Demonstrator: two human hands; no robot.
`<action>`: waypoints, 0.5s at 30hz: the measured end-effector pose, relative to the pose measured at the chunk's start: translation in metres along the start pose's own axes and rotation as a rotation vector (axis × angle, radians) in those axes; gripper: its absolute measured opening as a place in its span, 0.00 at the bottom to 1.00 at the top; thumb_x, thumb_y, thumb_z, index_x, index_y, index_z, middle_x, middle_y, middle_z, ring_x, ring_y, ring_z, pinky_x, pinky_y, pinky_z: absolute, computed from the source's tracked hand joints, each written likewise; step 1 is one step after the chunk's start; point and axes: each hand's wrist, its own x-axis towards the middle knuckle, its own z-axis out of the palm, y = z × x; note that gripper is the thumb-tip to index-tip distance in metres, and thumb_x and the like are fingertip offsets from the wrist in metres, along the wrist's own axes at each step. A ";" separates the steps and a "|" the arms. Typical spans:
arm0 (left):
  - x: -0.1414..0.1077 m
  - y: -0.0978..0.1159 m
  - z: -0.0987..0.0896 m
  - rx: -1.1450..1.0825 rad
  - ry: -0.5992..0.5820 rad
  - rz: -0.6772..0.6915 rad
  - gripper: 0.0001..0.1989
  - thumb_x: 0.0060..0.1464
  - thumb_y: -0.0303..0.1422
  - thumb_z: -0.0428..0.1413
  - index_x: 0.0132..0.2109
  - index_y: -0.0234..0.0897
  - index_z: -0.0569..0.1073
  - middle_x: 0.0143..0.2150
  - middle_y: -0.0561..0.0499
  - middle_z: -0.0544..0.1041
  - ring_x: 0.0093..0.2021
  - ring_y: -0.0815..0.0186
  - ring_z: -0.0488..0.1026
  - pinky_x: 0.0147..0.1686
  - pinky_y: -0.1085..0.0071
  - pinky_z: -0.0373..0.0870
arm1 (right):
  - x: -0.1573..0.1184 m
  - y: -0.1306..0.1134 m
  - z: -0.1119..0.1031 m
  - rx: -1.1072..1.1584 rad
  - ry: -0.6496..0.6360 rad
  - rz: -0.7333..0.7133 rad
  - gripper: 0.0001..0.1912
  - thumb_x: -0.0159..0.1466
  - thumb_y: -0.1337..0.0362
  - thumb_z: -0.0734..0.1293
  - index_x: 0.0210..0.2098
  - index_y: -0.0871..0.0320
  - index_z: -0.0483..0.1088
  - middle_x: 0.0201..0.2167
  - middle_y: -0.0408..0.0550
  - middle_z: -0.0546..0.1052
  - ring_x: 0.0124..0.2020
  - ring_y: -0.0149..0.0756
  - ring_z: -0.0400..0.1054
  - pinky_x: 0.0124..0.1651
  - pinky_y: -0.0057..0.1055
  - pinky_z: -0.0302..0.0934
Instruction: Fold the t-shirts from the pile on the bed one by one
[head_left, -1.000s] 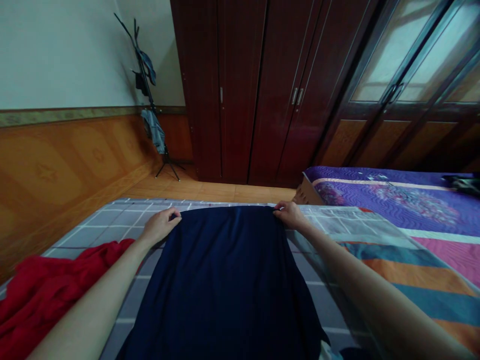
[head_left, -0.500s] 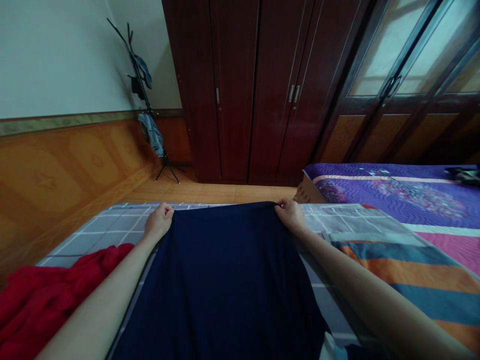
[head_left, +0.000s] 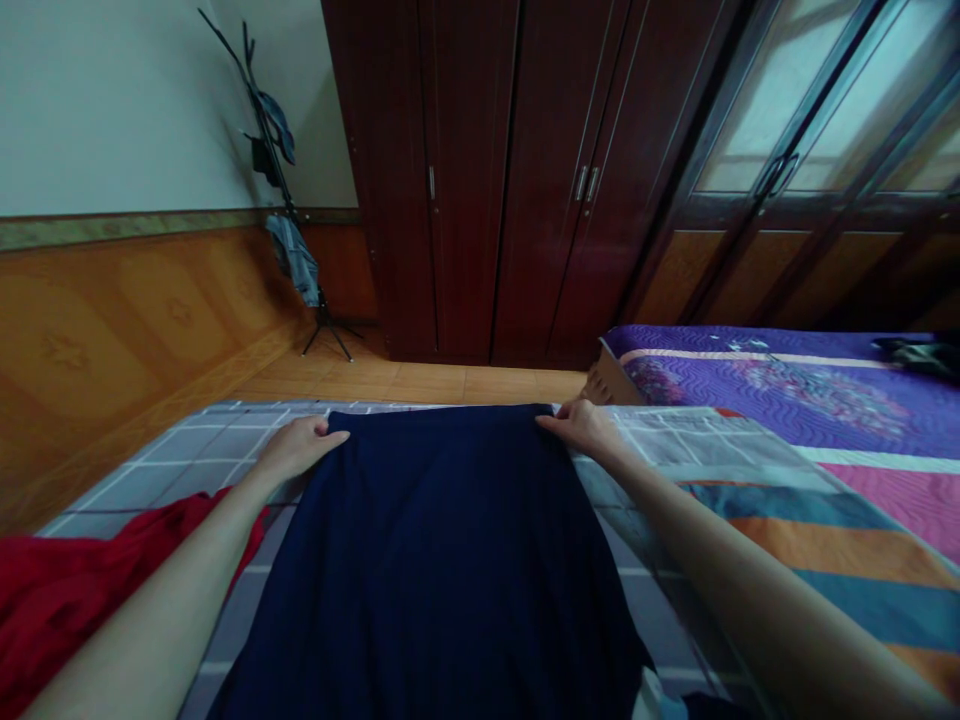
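A dark navy garment (head_left: 450,550) lies spread over a grey checked bedsheet (head_left: 217,450), its near end running out of the bottom of the view. Which kind of garment it is I cannot tell. At its far left corner my left hand (head_left: 300,443) pinches the edge between thumb and fingers. My right hand (head_left: 581,425) grips the far right corner in the same way. Between both hands the far edge runs nearly straight. A small pale patch (head_left: 649,695) shows by the garment's lower right side.
Red cloth (head_left: 112,570) lies crumpled on the left, partly behind my left forearm. Striped orange and teal fabric (head_left: 810,545) is at the right. Beyond stand a purple-covered bed (head_left: 750,375), a dark red wardrobe (head_left: 465,200) and a coat rack (head_left: 270,150).
The garment's far edge has come down flatter onto the bed. My left hand has shifted slightly left and lower, its thumb now stretched over the cloth. The view has turned a little.
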 end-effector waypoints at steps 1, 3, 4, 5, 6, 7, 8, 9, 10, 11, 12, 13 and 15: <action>0.000 0.002 0.001 -0.005 0.010 -0.004 0.14 0.43 0.44 0.56 0.23 0.40 0.67 0.17 0.56 0.68 0.24 0.63 0.69 0.24 0.73 0.57 | -0.001 -0.002 0.001 -0.012 0.001 0.000 0.16 0.56 0.51 0.66 0.30 0.58 0.76 0.29 0.53 0.77 0.35 0.43 0.72 0.32 0.29 0.58; -0.001 0.006 0.005 -0.010 0.044 -0.023 0.12 0.45 0.42 0.54 0.24 0.40 0.66 0.19 0.56 0.69 0.26 0.63 0.70 0.25 0.72 0.58 | -0.002 -0.003 0.002 -0.030 0.010 0.008 0.12 0.57 0.57 0.65 0.32 0.57 0.76 0.31 0.52 0.78 0.36 0.43 0.72 0.32 0.29 0.57; -0.001 0.007 0.007 -0.015 0.060 -0.030 0.11 0.46 0.41 0.53 0.25 0.40 0.66 0.20 0.55 0.69 0.26 0.62 0.70 0.25 0.72 0.58 | -0.001 -0.003 0.002 -0.038 0.018 0.015 0.11 0.57 0.59 0.64 0.33 0.56 0.76 0.32 0.52 0.78 0.36 0.42 0.72 0.32 0.29 0.57; -0.001 0.009 0.008 -0.019 0.070 -0.038 0.10 0.47 0.41 0.52 0.25 0.40 0.66 0.20 0.55 0.69 0.27 0.62 0.70 0.25 0.72 0.58 | 0.000 -0.003 0.003 -0.047 0.026 0.022 0.11 0.58 0.61 0.62 0.33 0.56 0.76 0.32 0.53 0.78 0.37 0.42 0.72 0.32 0.29 0.57; 0.000 0.010 0.010 -0.026 0.078 -0.045 0.10 0.48 0.40 0.51 0.26 0.40 0.66 0.20 0.55 0.69 0.27 0.62 0.70 0.25 0.72 0.58 | 0.000 -0.002 0.003 -0.057 0.034 0.026 0.12 0.58 0.61 0.62 0.34 0.56 0.76 0.33 0.53 0.78 0.37 0.43 0.72 0.32 0.30 0.57; 0.000 0.010 0.010 -0.035 0.079 -0.051 0.10 0.48 0.40 0.51 0.27 0.39 0.66 0.21 0.54 0.69 0.28 0.62 0.70 0.25 0.72 0.58 | 0.000 -0.001 0.002 -0.070 0.042 0.027 0.12 0.59 0.61 0.61 0.34 0.57 0.75 0.34 0.54 0.78 0.38 0.43 0.72 0.33 0.30 0.58; 0.000 0.011 0.010 -0.048 0.075 -0.055 0.09 0.49 0.40 0.50 0.27 0.39 0.66 0.22 0.54 0.69 0.28 0.63 0.70 0.25 0.72 0.58 | 0.000 -0.001 0.002 -0.086 0.050 0.024 0.13 0.59 0.61 0.61 0.35 0.57 0.75 0.34 0.54 0.78 0.38 0.44 0.72 0.33 0.31 0.58; 0.000 0.011 0.009 -0.064 0.064 -0.059 0.10 0.49 0.40 0.50 0.28 0.39 0.66 0.23 0.54 0.70 0.28 0.63 0.70 0.25 0.72 0.59 | -0.001 -0.001 0.002 -0.102 0.056 0.017 0.13 0.60 0.60 0.60 0.36 0.57 0.75 0.35 0.55 0.78 0.39 0.46 0.72 0.34 0.32 0.58; -0.001 0.011 0.007 -0.083 0.043 -0.064 0.10 0.49 0.40 0.50 0.28 0.38 0.66 0.23 0.54 0.69 0.28 0.64 0.70 0.25 0.73 0.59 | -0.002 -0.001 0.001 -0.120 0.061 0.006 0.14 0.61 0.60 0.60 0.36 0.57 0.75 0.35 0.56 0.78 0.39 0.47 0.72 0.35 0.33 0.58; -0.002 0.012 0.004 -0.105 0.010 -0.070 0.11 0.49 0.41 0.49 0.29 0.38 0.67 0.23 0.54 0.69 0.27 0.64 0.69 0.24 0.73 0.59 | -0.004 -0.002 0.000 -0.136 0.063 -0.009 0.14 0.61 0.59 0.59 0.36 0.58 0.75 0.35 0.56 0.78 0.40 0.48 0.72 0.35 0.34 0.58; -0.004 0.012 0.000 -0.130 -0.033 -0.081 0.12 0.49 0.41 0.49 0.29 0.38 0.67 0.22 0.55 0.68 0.25 0.65 0.69 0.22 0.73 0.59 | -0.005 -0.003 -0.002 -0.150 0.060 -0.027 0.15 0.61 0.58 0.59 0.36 0.58 0.75 0.35 0.57 0.77 0.40 0.48 0.72 0.36 0.34 0.58; -0.006 0.013 -0.004 -0.157 -0.085 -0.096 0.13 0.49 0.43 0.50 0.28 0.37 0.67 0.21 0.55 0.67 0.23 0.66 0.68 0.20 0.74 0.59 | -0.006 -0.004 -0.003 -0.160 0.050 -0.045 0.15 0.61 0.57 0.60 0.35 0.58 0.75 0.35 0.57 0.77 0.40 0.49 0.71 0.36 0.35 0.58; -0.012 0.016 -0.013 -0.218 -0.204 -0.131 0.14 0.47 0.45 0.52 0.28 0.37 0.66 0.17 0.57 0.65 0.19 0.67 0.65 0.17 0.75 0.58 | -0.008 -0.005 -0.006 -0.173 0.008 -0.077 0.17 0.60 0.52 0.62 0.33 0.58 0.75 0.33 0.57 0.77 0.38 0.49 0.72 0.35 0.35 0.58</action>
